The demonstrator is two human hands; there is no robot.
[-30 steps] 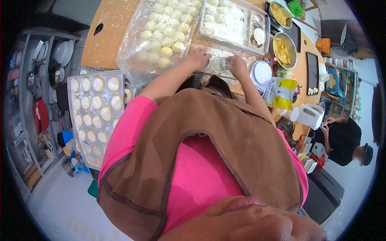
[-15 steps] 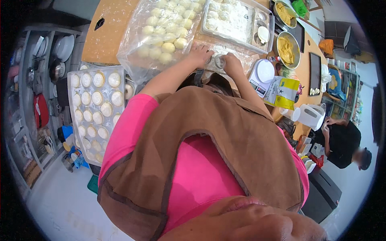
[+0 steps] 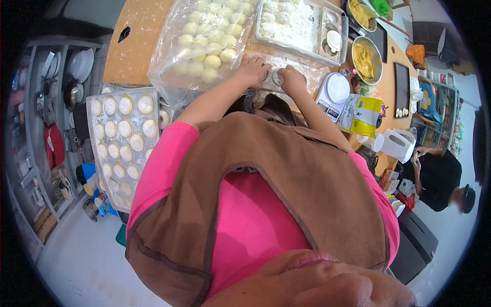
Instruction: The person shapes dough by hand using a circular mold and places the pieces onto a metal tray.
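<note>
My left hand (image 3: 254, 70) rests on a floured board (image 3: 299, 62) at the table's near edge, its fingers bent and slightly apart. A small round rim shows by its fingertips, too hidden to name. Just to the right, my right hand (image 3: 291, 81) is closed on a round, clear or metallic ring-like thing (image 3: 276, 77), mostly covered by the fingers. Beyond my left hand, pale dough balls (image 3: 212, 62) fill a tray under plastic sheeting (image 3: 166, 71). Behind the board stands a clear tub (image 3: 335, 61) of white flour with several floured dough pieces (image 3: 283, 18).
At left lies a tray (image 3: 132, 97) of floured dough rounds. To the right are a white scale (image 3: 337, 88), a yellow-and-white bag (image 3: 360, 116), a bowl (image 3: 379, 69) of yellow filling, a white jug (image 3: 398, 146) and a dark baking tray (image 3: 402, 84). A person (image 3: 434, 176) stands beyond.
My right hand has shifted slightly left and turned over the ring-like thing, covering more of it. My left hand has stayed nearly in place.
</note>
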